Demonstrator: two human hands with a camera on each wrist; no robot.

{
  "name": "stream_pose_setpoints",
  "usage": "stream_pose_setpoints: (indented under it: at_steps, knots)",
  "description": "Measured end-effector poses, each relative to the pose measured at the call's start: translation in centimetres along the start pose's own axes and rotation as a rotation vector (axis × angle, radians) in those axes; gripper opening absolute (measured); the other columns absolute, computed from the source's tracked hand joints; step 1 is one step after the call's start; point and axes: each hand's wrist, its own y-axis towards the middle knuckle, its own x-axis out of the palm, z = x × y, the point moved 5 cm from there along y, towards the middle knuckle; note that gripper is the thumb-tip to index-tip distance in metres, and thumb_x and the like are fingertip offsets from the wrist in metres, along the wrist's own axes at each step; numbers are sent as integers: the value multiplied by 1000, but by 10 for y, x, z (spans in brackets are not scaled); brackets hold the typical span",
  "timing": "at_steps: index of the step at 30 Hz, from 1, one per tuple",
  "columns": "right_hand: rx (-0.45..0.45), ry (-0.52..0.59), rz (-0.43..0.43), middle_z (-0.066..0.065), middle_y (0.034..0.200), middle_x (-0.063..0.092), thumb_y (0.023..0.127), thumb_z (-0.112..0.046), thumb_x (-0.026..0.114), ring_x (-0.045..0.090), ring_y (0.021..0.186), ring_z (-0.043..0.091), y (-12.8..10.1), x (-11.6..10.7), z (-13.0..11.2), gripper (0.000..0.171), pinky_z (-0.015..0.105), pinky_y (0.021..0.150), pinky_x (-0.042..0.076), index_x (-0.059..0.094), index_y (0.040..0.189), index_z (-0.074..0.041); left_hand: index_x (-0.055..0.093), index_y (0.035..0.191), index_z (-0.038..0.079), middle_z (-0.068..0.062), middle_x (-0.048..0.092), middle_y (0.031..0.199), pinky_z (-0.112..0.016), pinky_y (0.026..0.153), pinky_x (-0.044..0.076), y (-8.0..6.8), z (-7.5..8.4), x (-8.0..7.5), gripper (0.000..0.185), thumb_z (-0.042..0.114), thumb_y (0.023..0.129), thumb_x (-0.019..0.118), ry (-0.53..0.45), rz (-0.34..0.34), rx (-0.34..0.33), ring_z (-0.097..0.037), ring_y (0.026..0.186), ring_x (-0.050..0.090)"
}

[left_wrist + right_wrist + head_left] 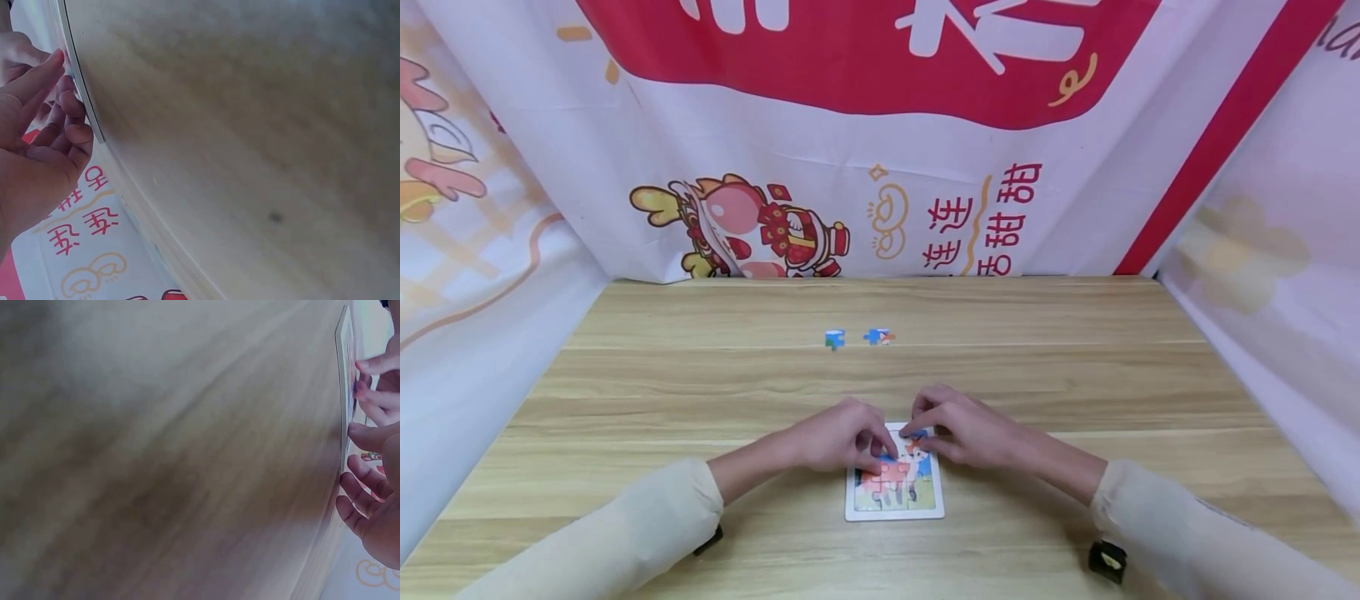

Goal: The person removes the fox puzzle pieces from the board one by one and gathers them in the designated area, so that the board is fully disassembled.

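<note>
A small jigsaw puzzle (895, 473) of a fox-like animal lies in a white-rimmed tray (893, 515) on the wooden table. From the left, my left hand (850, 435) reaches over it, thumb and forefinger touching the pieces on its upper left. My right hand (966, 427) has its forefinger and thumb at two sides of the blue upper-right corner piece (919, 435), pinching it. In the right wrist view, the right thumb (362, 434) lies at the tray's edge, other fingers loosely bent beyond. The left fingers partly hide the puzzle's upper left.
Two loose puzzle pieces lie farther back on the table: one blue and green (835, 337), one blue and orange (878, 337). A printed cloth (820, 133) hangs behind the table's far edge, with more cloth at both sides. Black straps show below the sleeves.
</note>
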Motion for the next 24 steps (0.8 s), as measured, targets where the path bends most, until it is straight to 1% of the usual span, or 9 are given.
stream_pose_setpoints:
  at_steps: [3,9,14,19,24]
  knots:
    - [-8,-7,-13,-3,108,60,96,-15,75,53,96,11,1,-1,1,22,25,81,50,80,118,-17,81,108,7,6,64,84,-19,64,45,0,2,2,19,7,89,81,26,-34,-5,-3,72,52]
    - [-22,-12,-47,-4,108,59,97,-15,75,50,98,11,4,-2,3,23,27,84,49,79,119,-20,80,113,9,7,65,90,-17,64,44,2,4,3,23,6,90,80,56,-79,-2,-1,71,51]
    - [-27,-5,-74,-4,111,59,96,-15,75,51,100,11,6,-3,5,25,28,87,49,79,120,-20,79,119,9,4,67,99,-18,65,45,3,5,4,27,5,92,77,86,-122,32,-1,73,50]
    - [-31,16,-86,-4,111,58,95,-16,77,51,101,11,7,-4,9,24,28,89,49,79,119,-21,78,121,10,4,67,102,-18,68,44,4,6,5,28,7,93,76,132,-136,48,-3,76,51]
    - [-41,27,-94,-5,110,57,95,-17,77,50,101,11,9,-4,11,21,28,88,49,80,116,-21,77,122,10,3,67,102,-18,69,45,3,8,4,28,7,94,75,153,-140,66,-3,77,51]
